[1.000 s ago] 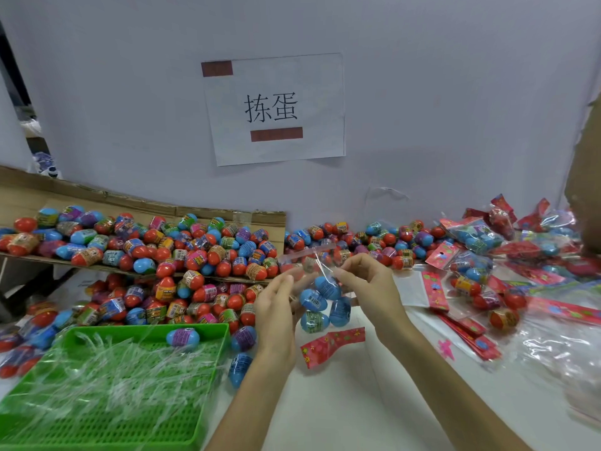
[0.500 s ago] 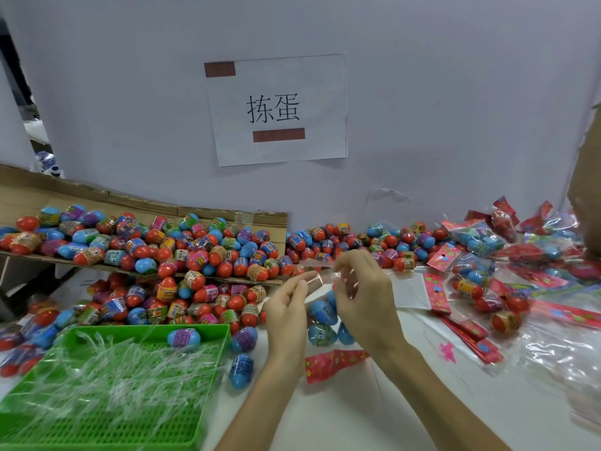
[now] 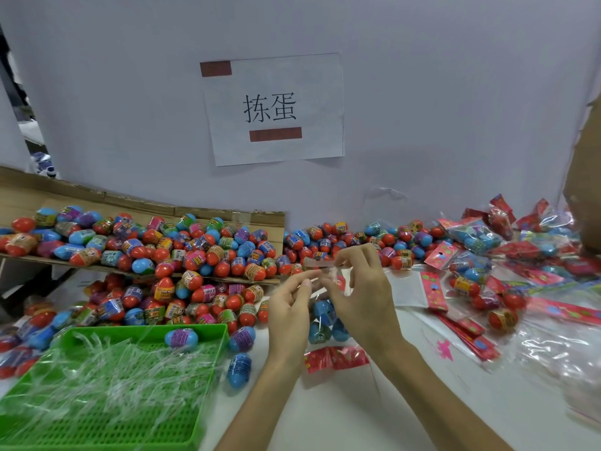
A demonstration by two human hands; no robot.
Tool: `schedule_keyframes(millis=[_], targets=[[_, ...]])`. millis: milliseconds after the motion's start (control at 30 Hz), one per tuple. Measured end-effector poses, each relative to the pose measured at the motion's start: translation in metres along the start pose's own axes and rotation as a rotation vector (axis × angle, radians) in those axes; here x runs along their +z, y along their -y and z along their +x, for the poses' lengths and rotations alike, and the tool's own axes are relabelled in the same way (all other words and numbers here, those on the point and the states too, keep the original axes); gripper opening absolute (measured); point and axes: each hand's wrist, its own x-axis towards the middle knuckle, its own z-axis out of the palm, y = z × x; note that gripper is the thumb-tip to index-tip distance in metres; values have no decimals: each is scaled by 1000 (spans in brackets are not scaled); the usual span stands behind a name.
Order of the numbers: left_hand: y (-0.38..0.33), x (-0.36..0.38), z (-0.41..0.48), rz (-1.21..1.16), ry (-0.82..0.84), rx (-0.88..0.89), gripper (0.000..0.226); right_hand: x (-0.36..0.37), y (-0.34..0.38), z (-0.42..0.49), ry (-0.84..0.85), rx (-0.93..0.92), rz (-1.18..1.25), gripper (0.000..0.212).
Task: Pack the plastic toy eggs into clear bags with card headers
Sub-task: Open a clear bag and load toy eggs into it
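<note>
A clear bag (image 3: 325, 315) holding several blue eggs hangs at the table's middle, its red card header (image 3: 336, 358) lying on the white table below. My left hand (image 3: 289, 315) pinches the bag's top edge from the left. My right hand (image 3: 361, 291) pinches the same top edge and a thin clear strip (image 3: 317, 264) that sticks out to the left above the bag. Loose red and blue toy eggs (image 3: 195, 265) are heaped behind and to the left, on and under a cardboard shelf (image 3: 227, 214).
A green perforated tray (image 3: 107, 415) full of clear strips sits at front left, one egg (image 3: 181, 337) on it. Two blue eggs (image 3: 240, 369) lie beside it. Packed bags (image 3: 474, 242) and red card headers (image 3: 432, 289) cover the right side. A paper sign (image 3: 273, 109) hangs on the wall.
Both hands have come closer together and risen slightly at the bag's top. The clear strip now stands out above the bag between my fingers.
</note>
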Motion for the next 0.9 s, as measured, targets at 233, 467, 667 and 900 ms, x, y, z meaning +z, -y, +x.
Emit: schedule_keyframes(millis=[233,467,667,900], targets=[[-1,1,-4,54,49,129,30,0,5,-3,37,-61,103,20],[-2,3,-7,105,73,198,31,-2,4,-1,-17,-84,129,11],[-9,3,-14,218,73,286,44,-5,2,1,-19,-114,135,15],[-11,2,-14,280,82,320,46,-8,3,5,-38,-111,194,9]])
